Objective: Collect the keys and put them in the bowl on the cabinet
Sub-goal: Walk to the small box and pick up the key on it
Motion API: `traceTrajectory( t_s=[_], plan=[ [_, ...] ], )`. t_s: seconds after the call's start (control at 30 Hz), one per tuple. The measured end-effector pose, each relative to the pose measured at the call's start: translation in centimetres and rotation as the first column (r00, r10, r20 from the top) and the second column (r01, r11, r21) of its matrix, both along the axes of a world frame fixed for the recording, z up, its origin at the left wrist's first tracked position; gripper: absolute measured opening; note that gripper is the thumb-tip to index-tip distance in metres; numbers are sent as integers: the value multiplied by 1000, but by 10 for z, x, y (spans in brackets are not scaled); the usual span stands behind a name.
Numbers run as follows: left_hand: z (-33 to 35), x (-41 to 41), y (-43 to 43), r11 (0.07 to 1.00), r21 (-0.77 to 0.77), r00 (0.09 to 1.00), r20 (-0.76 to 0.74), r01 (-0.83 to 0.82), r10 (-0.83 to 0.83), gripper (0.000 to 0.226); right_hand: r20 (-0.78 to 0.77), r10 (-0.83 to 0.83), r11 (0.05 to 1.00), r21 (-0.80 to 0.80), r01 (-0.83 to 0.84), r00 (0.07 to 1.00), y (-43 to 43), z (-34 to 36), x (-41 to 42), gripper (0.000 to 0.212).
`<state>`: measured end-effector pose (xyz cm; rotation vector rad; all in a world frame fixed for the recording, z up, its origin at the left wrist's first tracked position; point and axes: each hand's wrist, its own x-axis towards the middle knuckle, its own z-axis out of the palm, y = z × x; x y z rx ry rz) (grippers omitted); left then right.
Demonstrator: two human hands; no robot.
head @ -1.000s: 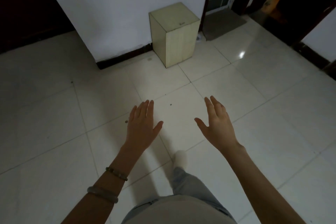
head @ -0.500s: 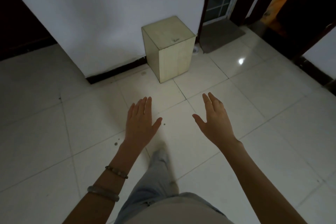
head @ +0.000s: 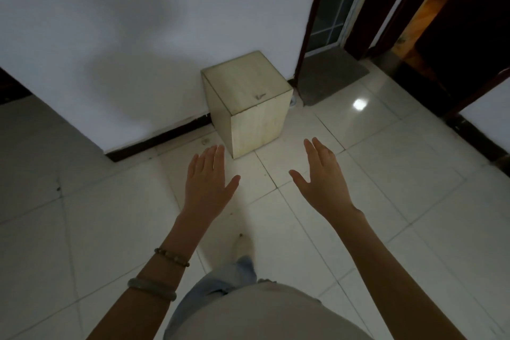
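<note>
From the head camera, your left hand and right hand are stretched out flat in front of you, fingers straight and close together, thumbs spread, holding nothing. They hang above the pale glossy tiled floor, well apart from each other. Ahead, against the white wall, stands a pale cream box-shaped cabinet. On its top lies a small grey metal object, too small and dim for you to tell whether it is a key. No bowl shows on the cabinet top. Your left forearm carries a beaded bracelet and a smooth grey-green bangle. Your legs are mostly hidden by your light top; only one shoe tip shows. The doorway at upper right is dark and cut off by the frame.
</note>
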<state>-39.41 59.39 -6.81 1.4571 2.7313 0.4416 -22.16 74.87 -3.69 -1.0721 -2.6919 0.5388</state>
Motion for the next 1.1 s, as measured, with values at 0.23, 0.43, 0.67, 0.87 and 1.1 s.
traceTrajectory(
  t_s=[0.23, 0.43, 0.67, 0.87, 1.1],
  plan=[
    [6, -67, 80, 1000, -18, 1000, 7, -14, 14, 69, -24, -4, 1000, 4, 4, 1000, 78, 0, -66, 69],
    [-4, -102, 148, 999, -33, 1000, 23, -7, 8, 69, -21, 40, 999, 3, -40, 999, 150, -11, -109, 68],
    [-18, -148, 247, 991, -68, 993, 25, -115, 117, 71, -42, 146, 989, -27, -147, 988, 265, -30, -176, 67],
    [-13, -182, 337, 975, -99, 979, 26, -198, 202, 70, -44, 257, 962, -83, -260, 965, 360, -39, -222, 62],
    [-25, -206, 402, 929, -134, 930, 85, -344, 357, 70, -38, 402, 910, -97, -404, 915, 440, -57, -275, 53]
  ],
)
